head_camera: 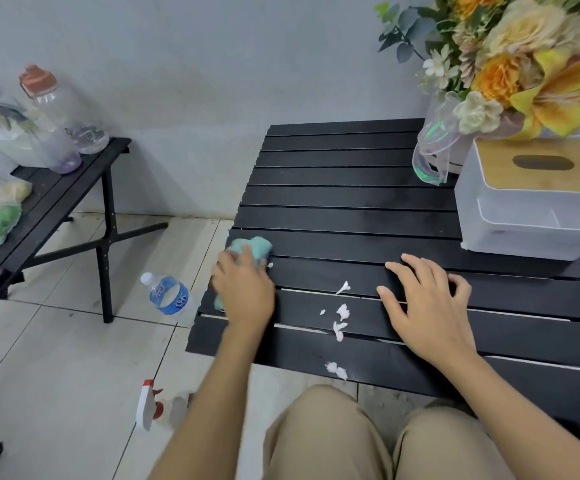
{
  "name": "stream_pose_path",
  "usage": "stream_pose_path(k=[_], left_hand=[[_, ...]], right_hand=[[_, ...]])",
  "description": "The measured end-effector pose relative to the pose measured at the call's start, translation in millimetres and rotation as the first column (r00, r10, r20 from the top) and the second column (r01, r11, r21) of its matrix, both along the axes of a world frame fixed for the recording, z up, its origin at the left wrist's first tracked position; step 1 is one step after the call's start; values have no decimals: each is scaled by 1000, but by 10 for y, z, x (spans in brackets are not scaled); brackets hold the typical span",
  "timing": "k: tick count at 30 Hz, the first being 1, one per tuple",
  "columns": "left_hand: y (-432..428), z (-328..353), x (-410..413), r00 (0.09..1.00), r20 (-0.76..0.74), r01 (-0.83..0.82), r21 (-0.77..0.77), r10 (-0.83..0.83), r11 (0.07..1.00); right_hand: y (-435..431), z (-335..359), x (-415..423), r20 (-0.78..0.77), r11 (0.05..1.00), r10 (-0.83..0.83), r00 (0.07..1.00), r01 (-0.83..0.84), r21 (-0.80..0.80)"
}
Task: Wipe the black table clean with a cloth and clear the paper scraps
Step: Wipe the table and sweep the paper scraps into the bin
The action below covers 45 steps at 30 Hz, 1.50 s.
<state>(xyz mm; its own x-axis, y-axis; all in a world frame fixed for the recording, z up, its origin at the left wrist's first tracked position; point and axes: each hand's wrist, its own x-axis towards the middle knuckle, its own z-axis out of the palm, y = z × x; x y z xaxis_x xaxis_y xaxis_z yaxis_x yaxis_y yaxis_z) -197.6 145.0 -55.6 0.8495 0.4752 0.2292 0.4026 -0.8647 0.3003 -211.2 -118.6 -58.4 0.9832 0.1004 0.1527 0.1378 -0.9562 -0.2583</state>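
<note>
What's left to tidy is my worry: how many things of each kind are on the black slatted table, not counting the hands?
Teal cloth: 1
Paper scraps: 6, counting the clump near the front edge as one
Tissue box: 1
Flower bouquet: 1
Total: 9

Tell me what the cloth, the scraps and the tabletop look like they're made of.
Cloth: soft, fuzzy teal fabric, probably microfibre or terry; it bunches under the left hand.
Scraps: thin white tissue-like paper, torn and crumpled with ragged edges.
Tabletop: rigid black slats with gaps between, matte with a faint sheen; painted metal or wood, I cannot tell which.
</note>
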Motion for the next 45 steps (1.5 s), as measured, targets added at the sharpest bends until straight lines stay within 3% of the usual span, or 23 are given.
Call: stream_pose_path(k=[3, 5, 6, 7, 9, 11, 12, 13, 14, 16, 17, 18, 20, 23, 26, 28, 30, 32, 34, 36, 38, 41, 45], left_hand=[[-590, -13, -158, 965, 68, 256, -1, -255, 967], [-640, 79, -168, 938, 56, 346, -174, -342, 922], [-562, 143, -137, 945, 45, 319, -336, -323, 886], [-459, 232, -116, 958, 49, 264, -533, -283, 804], [-232, 433, -116, 985, 75, 143, -858, -155, 493], [-11, 539, -161, 997, 27, 44, -966, -68, 254], [85, 542, -193, 998, -11, 2, -976, -57, 218], [161, 522, -209, 998, -35, -25, -975, -43, 222], [251, 475, -209, 999, -47, -38, -947, -22, 320], [408, 354, -186, 999, -52, -23, -686, -17, 727], [444, 325, -191, 999, -27, 4, -515, -21, 857], [447, 316, -197, 999, 29, 50, -403, -41, 914], [395, 327, -207, 983, 128, 168, -327, -133, 930], [230, 288, -230, 959, -37, 271, -146, -279, 951], [57, 126, -300, 951, -153, 262, -56, -268, 963], [40, 115, -297, 947, -117, 290, -79, -298, 954], [140, 179, -282, 941, -22, 326, -197, -337, 925], [339, 266, -257, 959, 122, 284, -339, -257, 897], [506, 254, -210, 988, 133, 129, -390, -83, 912], [507, 146, -156, 999, 17, -21, -281, 27, 960], [315, 59, -126, 998, -52, -51, -102, 45, 993], [-158, -59, -187, 993, -29, 115, -13, -115, 993], [-518, -69, -319, 935, 0, 352, -98, -354, 931]], right_hand=[[0, -3, 2, 13, 1000, 5, 1000, -5, 2], [-11, -2, 5, 23, 1000, 9, 1000, -9, -2], [-12, -4, 8, 27, 1000, 7, 1000, -7, -5], [-11, -3, 11, 29, 1000, 5, 1000, -5, -8], [-8, -2, 15, 28, 1000, 3, 1000, -3, -9], [-6, -14, 9, 32, 1000, 0, 999, 0, -18], [-5, -20, 6, 38, 1000, 0, 999, 1, -25], [-5, -23, 7, 48, 1000, 0, 999, 2, -29], [-6, -24, 8, 55, 1000, -1, 999, 2, -27], [-7, -28, 9, 61, 1000, 1, 998, 0, -23], [-6, -30, 6, 61, 1000, 1, 998, 0, -26], [-6, -31, 2, 63, 1000, 1, 998, 1, -31], [-4, -34, 6, 69, 999, 2, 998, 1, -39], [4, -30, 12, 70, 999, 2, 998, 1, -39], [10, -35, 8, 80, 999, -3, 997, 6, -46], [10, -31, 8, 86, 999, -5, 996, 9, -41], [9, -40, 11, 85, 999, 3, 996, 1, -44], [8, -39, 11, 85, 999, -2, 996, 5, -37], [16, -37, 11, 85, 999, -8, 996, 12, -41], [29, -37, 9, 82, 998, -9, 997, 14, -55], [32, -44, 21, 81, 998, -7, 997, 12, -56], [38, -34, 12, 78, 999, -11, 997, 15, -49], [34, -26, 1, 74, 998, -8, 997, 13, -59]])
